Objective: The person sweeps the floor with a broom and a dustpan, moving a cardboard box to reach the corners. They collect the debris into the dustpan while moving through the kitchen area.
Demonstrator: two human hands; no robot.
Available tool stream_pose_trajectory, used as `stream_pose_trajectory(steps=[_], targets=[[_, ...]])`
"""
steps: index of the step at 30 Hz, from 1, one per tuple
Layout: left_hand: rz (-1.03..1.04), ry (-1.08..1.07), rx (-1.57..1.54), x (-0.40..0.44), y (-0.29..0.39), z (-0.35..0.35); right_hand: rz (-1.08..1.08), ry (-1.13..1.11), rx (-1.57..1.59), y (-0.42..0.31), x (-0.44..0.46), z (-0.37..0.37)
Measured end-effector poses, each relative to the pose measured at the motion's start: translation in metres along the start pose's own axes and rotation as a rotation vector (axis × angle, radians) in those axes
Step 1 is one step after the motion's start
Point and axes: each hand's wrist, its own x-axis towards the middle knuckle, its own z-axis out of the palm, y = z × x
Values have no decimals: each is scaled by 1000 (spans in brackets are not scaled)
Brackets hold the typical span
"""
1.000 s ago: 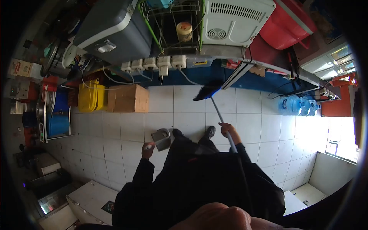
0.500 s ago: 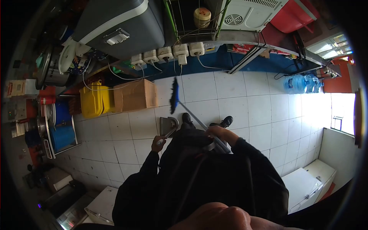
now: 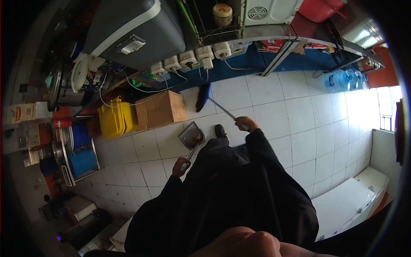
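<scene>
My left hand (image 3: 181,166) is closed around the handle of a grey dustpan (image 3: 187,135), whose pan rests on or close to the white tiles with some brownish debris in it. My right hand (image 3: 247,123) grips the grey stick of a broom (image 3: 203,97) with a blue head and dark bristles. The broom head is beyond the dustpan, near a cardboard box (image 3: 177,106) and the shadowed base of the counter; the two tools are apart. One black shoe (image 3: 220,131) shows just right of the dustpan.
A yellow bin (image 3: 112,120) stands left of the box. Overhead, a metal-edged counter carries a grey cooler (image 3: 137,34); plugged-in power sockets (image 3: 187,60) with dangling cords line its edge. Large water bottles (image 3: 342,80) stand far right. White cabinets (image 3: 346,205) are at lower right.
The broom head has moved toward the counter, and my right hand has moved forward along with it. The dustpan has turned, showing debris inside. Only one shoe is visible now.
</scene>
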Motion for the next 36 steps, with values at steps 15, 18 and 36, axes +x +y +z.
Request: stream_pose_trajectory(steps=[15, 18, 36], targets=[[-170, 165, -99, 25, 22, -15, -125, 497, 164, 214, -304, -178], [-165, 172, -130, 15, 28, 0, -549, 489, -367, 233, -304, -171], [-136, 86, -123, -42, 106, 42, -126, -222, -1283, 160, -32, 37]])
